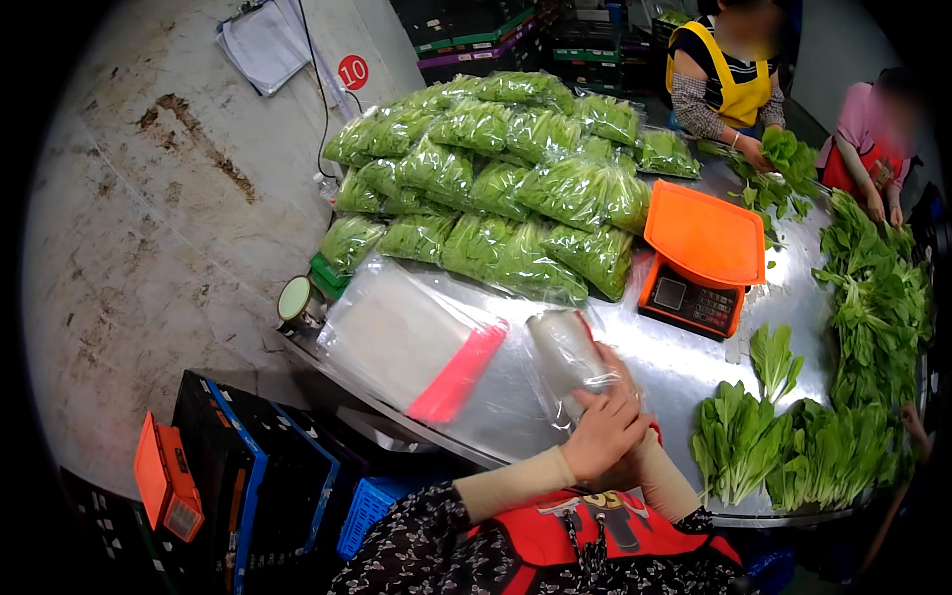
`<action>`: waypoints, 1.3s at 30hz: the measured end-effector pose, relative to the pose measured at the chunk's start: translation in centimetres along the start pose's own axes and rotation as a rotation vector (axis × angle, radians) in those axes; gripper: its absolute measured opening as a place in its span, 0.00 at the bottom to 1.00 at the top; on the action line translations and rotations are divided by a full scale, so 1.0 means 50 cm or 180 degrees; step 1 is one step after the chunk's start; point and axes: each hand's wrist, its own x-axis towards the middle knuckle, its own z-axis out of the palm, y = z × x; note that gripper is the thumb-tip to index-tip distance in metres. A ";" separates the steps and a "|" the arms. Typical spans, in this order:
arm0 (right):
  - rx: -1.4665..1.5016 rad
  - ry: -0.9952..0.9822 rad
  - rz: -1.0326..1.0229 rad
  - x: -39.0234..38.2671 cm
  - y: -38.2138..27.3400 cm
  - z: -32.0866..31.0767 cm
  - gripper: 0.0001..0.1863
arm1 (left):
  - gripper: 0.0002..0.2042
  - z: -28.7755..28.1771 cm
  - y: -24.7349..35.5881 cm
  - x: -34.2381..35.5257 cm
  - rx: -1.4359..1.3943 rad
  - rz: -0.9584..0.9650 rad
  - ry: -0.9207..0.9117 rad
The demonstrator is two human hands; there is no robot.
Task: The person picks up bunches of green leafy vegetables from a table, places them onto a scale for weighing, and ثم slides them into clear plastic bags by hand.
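Observation:
A rolled or folded clear plastic bag [562,347] lies over the metal table in front of me, its edge red. My right hand [623,375] is closed around the bag's right side, partly covered by my other hand. Across it rests my left hand [598,433], fingers bent over the back of the right hand near the wrist; whatever they grip is hidden. To the left is a flat stack of clear plastic bags [397,322] with a pink-red band. Beyond both hands rises a pile of bagged leafy greens [496,188].
An orange scale [694,302] with an orange tray [706,233] stands right of the pile. Loose leafy greens [739,441] line the table's right side. A green-topped round tin [296,297] sits at the left edge. Two people work at the far right; black crates [228,476] stand lower left.

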 end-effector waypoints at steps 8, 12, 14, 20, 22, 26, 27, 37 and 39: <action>0.2794 0.0246 0.1955 0.058 -0.025 -0.053 0.36 | 0.20 -0.047 -0.050 -0.115 -0.0429 -0.2179 0.0985; 0.2289 0.0366 0.1965 0.071 -0.001 -0.006 0.37 | 0.11 -0.024 -0.043 -0.149 -0.0653 -0.1697 0.0547; 0.1802 0.0272 0.1992 0.079 0.039 0.034 0.38 | 0.03 0.003 0.029 -0.155 -0.1106 -0.0447 0.0857; 0.1742 -0.0086 0.1003 0.091 0.080 -0.011 0.29 | 0.01 -0.036 0.049 -0.105 -0.2337 -0.0920 0.0190; 0.2346 -0.0376 0.1261 0.133 -0.022 -0.022 0.26 | 0.03 -0.093 0.008 -0.070 -0.2153 -0.0868 0.0674; 0.0389 -0.1269 0.0743 0.241 -0.209 -0.177 0.21 | 0.07 -0.223 -0.103 0.083 -0.2873 -0.1681 0.1602; -0.0029 -0.0960 0.0388 0.254 -0.273 -0.195 0.19 | 0.08 -0.250 -0.114 0.091 -0.3574 -0.1499 0.1814; -0.1818 -0.1553 -0.0095 0.243 -0.371 -0.226 0.11 | 0.09 -0.260 -0.033 0.076 -0.4355 -0.1385 0.1723; -0.2319 -0.1330 -0.1555 0.216 -0.446 -0.231 0.10 | 0.08 -0.322 0.018 0.045 -0.4349 -0.1310 0.1555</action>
